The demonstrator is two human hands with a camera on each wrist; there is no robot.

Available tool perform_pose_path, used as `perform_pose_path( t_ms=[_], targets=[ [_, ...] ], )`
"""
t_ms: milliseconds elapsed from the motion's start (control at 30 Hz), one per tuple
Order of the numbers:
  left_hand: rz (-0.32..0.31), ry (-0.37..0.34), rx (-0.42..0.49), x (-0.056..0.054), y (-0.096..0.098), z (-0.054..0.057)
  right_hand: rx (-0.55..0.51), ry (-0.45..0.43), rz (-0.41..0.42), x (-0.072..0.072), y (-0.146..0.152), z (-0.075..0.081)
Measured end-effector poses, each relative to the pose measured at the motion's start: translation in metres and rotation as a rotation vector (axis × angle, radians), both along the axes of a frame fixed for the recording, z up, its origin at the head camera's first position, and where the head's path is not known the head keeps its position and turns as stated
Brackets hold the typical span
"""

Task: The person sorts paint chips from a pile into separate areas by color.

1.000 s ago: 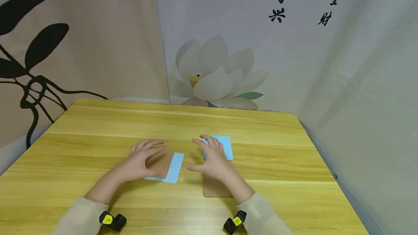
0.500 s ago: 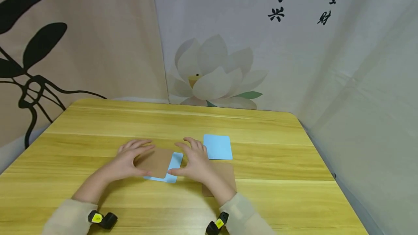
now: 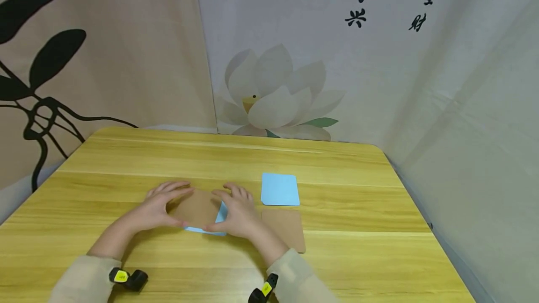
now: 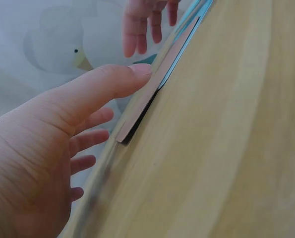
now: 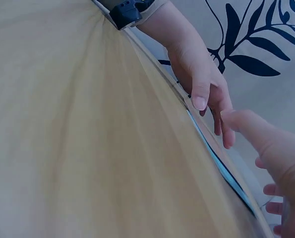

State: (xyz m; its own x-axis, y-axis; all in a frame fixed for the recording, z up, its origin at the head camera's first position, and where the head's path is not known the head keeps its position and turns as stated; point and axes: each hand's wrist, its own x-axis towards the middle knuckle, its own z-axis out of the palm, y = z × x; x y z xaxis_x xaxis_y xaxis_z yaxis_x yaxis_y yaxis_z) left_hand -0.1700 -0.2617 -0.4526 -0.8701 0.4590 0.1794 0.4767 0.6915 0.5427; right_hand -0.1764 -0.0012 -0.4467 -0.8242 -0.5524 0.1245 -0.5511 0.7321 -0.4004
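Observation:
In the head view a square brown card (image 3: 197, 207) lies over a light blue card (image 3: 221, 216), which shows along its right and near edges. My left hand (image 3: 157, 208) is at the left side of this pair, thumb and fingers spread apart, with the thumb tip at the near left corner. At the right side my right hand (image 3: 239, 214) has its thumb by the near edge and its fingers near the far right corner. In the left wrist view the left thumb overlaps the edge of the brown card (image 4: 149, 96). Neither hand's fingers curl round a card.
Right of the pair lie a second blue card (image 3: 280, 190) and, nearer, a second brown card (image 3: 287, 228), partly behind the right forearm. All are on a wooden table (image 3: 358, 209). Behind it hangs a printed cloth backdrop (image 3: 379, 83).
My right hand has moved left from over the right-hand cards to the right side of the overlapping pair. My left hand has drawn back left, uncovering more of the brown card.

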Motion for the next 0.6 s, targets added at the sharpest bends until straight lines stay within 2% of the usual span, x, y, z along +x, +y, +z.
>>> perform_pose_path(
  t_ms=[300,600],
  targets=[
    [-0.008,-0.051,0.039,-0.0014,-0.0038,-0.0053,0.035,-0.024,0.005,-0.002,-0.0071,-0.007],
    [-0.02,-0.042,0.036,-0.0036,-0.006,-0.0094,0.068,-0.007,0.005,-0.002,-0.0078,-0.0093]
  ],
)
